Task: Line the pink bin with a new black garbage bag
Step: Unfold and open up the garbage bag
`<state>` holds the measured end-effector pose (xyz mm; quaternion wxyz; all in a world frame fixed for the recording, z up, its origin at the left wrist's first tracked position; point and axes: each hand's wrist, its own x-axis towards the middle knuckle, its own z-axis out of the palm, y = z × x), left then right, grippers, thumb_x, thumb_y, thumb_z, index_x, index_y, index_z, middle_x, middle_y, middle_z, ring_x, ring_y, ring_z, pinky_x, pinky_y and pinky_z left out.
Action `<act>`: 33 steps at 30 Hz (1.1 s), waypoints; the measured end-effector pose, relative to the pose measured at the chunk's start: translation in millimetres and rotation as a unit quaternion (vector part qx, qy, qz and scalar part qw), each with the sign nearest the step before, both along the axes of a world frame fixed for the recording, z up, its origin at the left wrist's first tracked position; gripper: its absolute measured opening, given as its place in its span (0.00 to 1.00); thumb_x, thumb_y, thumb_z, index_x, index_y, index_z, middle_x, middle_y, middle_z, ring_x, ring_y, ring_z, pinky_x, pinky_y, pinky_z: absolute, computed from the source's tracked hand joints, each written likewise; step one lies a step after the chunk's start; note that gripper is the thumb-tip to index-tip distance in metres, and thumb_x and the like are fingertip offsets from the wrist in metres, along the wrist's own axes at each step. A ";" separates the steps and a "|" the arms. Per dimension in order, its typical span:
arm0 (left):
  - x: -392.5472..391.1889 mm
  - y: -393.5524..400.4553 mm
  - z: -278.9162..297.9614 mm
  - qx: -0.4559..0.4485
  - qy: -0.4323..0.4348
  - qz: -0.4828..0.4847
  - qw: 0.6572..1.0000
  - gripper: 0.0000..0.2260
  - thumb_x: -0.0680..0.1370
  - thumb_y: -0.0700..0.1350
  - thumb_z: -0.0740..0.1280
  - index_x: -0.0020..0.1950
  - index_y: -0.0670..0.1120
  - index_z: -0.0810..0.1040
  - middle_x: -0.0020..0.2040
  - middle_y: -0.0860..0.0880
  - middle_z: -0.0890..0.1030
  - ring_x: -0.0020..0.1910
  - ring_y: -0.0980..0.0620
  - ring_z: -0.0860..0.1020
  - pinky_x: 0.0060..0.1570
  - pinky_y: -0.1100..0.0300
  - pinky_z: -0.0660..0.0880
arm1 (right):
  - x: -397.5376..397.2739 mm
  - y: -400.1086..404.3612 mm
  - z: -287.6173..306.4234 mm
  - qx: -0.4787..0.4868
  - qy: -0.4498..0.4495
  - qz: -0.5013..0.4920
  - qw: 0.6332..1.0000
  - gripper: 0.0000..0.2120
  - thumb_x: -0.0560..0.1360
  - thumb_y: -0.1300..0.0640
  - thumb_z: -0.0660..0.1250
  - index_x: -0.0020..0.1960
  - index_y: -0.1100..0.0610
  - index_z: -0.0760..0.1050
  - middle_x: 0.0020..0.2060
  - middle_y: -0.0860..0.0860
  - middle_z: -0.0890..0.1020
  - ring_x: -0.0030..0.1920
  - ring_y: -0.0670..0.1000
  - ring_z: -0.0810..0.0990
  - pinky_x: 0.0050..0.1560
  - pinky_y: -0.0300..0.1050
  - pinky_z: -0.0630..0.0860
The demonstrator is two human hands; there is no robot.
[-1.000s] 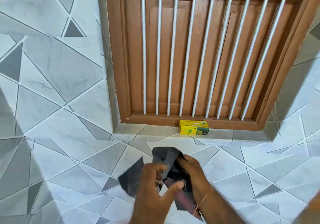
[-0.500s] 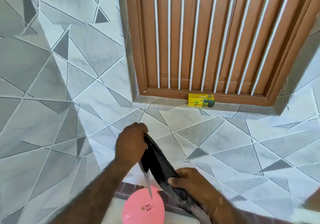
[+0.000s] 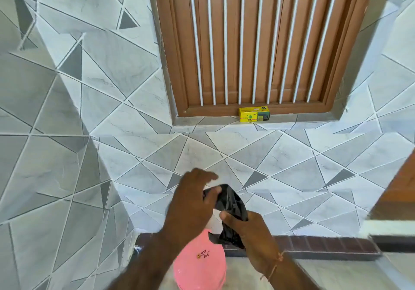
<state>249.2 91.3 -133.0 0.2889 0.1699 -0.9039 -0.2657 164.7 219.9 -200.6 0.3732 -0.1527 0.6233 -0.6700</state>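
A crumpled black garbage bag [image 3: 232, 209] hangs between both hands in front of the tiled wall. My left hand [image 3: 190, 202] pinches its upper edge with the thumb while the fingers spread. My right hand [image 3: 249, 233] grips the bag lower down, and a thin thread is tied around that wrist. Below the hands stands the pink bin [image 3: 199, 265] on the floor, seen as a smooth pink dome with a small sticker; my left forearm hides its left part. The bag hangs above the bin and apart from it.
A yellow box of bin bags [image 3: 253, 114] sits on the ledge under the brown wooden window with white bars [image 3: 249, 42]. A dark brick-pattern skirting [image 3: 325, 244] runs along the wall's base. A brown wooden edge [image 3: 402, 188] intrudes at right.
The camera has tilted down, bringing more of the pink bin into view. My hands have shifted along the bag and bunched it closer together; the left hand's fingers have spread.
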 end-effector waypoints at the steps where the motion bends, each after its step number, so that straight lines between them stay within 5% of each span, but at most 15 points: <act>1: 21.2 13.5 -12.5 0.108 -0.027 -0.038 0.993 0.16 0.71 0.47 0.72 0.55 0.61 0.74 0.51 0.59 0.77 0.52 0.62 0.75 0.49 0.66 0.72 | 8.5 -4.6 0.7 -0.029 -0.021 -0.009 0.999 0.09 0.71 0.56 0.75 0.42 0.63 0.84 0.34 0.59 0.82 0.38 0.61 0.82 0.44 0.56 0.83; 4: 49.8 23.8 -44.5 0.262 -0.061 -0.056 0.961 0.29 0.67 0.42 0.75 0.55 0.70 0.69 0.46 0.56 0.78 0.45 0.62 0.79 0.44 0.67 0.77 | 33.9 -18.7 5.6 -0.038 -0.042 -0.029 0.998 0.11 0.75 0.53 0.70 0.42 0.61 0.82 0.37 0.61 0.83 0.33 0.54 0.82 0.37 0.47 0.79; 7: 54.5 9.7 -49.4 0.324 -0.015 0.011 0.946 0.26 0.70 0.35 0.72 0.52 0.66 0.71 0.38 0.53 0.80 0.37 0.55 0.81 0.42 0.56 0.80 | 49.8 -25.4 4.7 -0.043 -0.080 -0.038 0.995 0.13 0.79 0.54 0.64 0.43 0.61 0.79 0.34 0.58 0.79 0.28 0.49 0.78 0.30 0.40 0.74; 11: 60.8 -11.1 -44.6 0.309 -0.021 0.058 0.949 0.13 0.74 0.34 0.67 0.44 0.53 0.79 0.40 0.52 0.82 0.40 0.50 0.82 0.42 0.54 0.81 | 51.7 -22.4 8.8 -0.023 -0.080 -0.085 0.993 0.10 0.78 0.58 0.65 0.51 0.65 0.80 0.38 0.61 0.84 0.32 0.51 0.81 0.27 0.40 0.75; 14: 64.6 -17.3 -36.0 0.347 -0.006 0.092 0.933 0.13 0.75 0.32 0.64 0.46 0.50 0.79 0.42 0.46 0.82 0.40 0.47 0.82 0.40 0.56 0.81 | 46.8 -22.0 15.8 -0.010 -0.048 -0.106 0.993 0.08 0.74 0.58 0.71 0.39 0.62 0.79 0.25 0.53 0.76 0.22 0.46 0.71 0.19 0.35 0.65; 17: 61.7 -9.5 -25.5 0.320 -0.028 0.044 0.946 0.05 0.75 0.45 0.69 0.49 0.54 0.79 0.44 0.51 0.82 0.44 0.52 0.81 0.48 0.54 0.81 | 47.3 -19.6 35.3 -0.034 -0.039 -0.087 0.995 0.08 0.74 0.62 0.71 0.39 0.65 0.77 0.19 0.49 0.76 0.17 0.44 0.72 0.17 0.34 0.67; 19: 56.9 0.3 -19.7 0.301 -0.064 0.009 0.951 0.10 0.72 0.50 0.72 0.52 0.54 0.79 0.45 0.54 0.82 0.46 0.56 0.80 0.48 0.57 0.79 | 45.6 -18.2 44.9 -0.064 -0.036 -0.075 0.995 0.09 0.75 0.63 0.70 0.41 0.69 0.75 0.19 0.52 0.77 0.18 0.46 0.75 0.18 0.34 0.70; 24: 44.1 7.1 -13.8 0.304 -0.053 0.038 0.951 0.04 0.75 0.42 0.69 0.43 0.47 0.83 0.42 0.48 0.85 0.42 0.50 0.82 0.47 0.53 0.82 | 31.3 -14.8 53.2 -0.079 -0.029 -0.053 0.995 0.15 0.69 0.54 0.74 0.39 0.67 0.79 0.28 0.57 0.83 0.26 0.52 0.81 0.27 0.39 0.77; 27: 47.1 -5.3 -13.5 0.449 0.037 0.088 0.889 0.10 0.78 0.38 0.64 0.41 0.48 0.82 0.38 0.49 0.85 0.40 0.47 0.81 0.46 0.51 0.79 | 19.8 -5.2 45.3 -0.043 -0.051 -0.075 0.995 0.14 0.75 0.54 0.70 0.37 0.63 0.80 0.21 0.51 0.73 0.20 0.45 0.68 0.19 0.34 0.66; 31: 47.5 -11.9 -9.5 0.673 0.183 0.114 0.707 0.10 0.81 0.41 0.59 0.48 0.42 0.79 0.44 0.43 0.81 0.43 0.44 0.78 0.46 0.52 0.75 | 7.1 15.3 19.7 0.125 0.089 -0.055 0.987 0.10 0.73 0.54 0.73 0.38 0.60 0.79 0.29 0.54 0.76 0.27 0.49 0.71 0.27 0.38 0.68; 33: 45.6 -11.4 -11.4 0.662 0.184 0.124 0.715 0.09 0.81 0.42 0.61 0.47 0.41 0.79 0.44 0.41 0.81 0.43 0.43 0.79 0.45 0.52 0.75 | 5.1 22.3 7.2 0.272 0.279 -0.067 0.919 0.08 0.71 0.52 0.74 0.41 0.54 0.77 0.38 0.52 0.81 0.37 0.51 0.79 0.42 0.43 0.76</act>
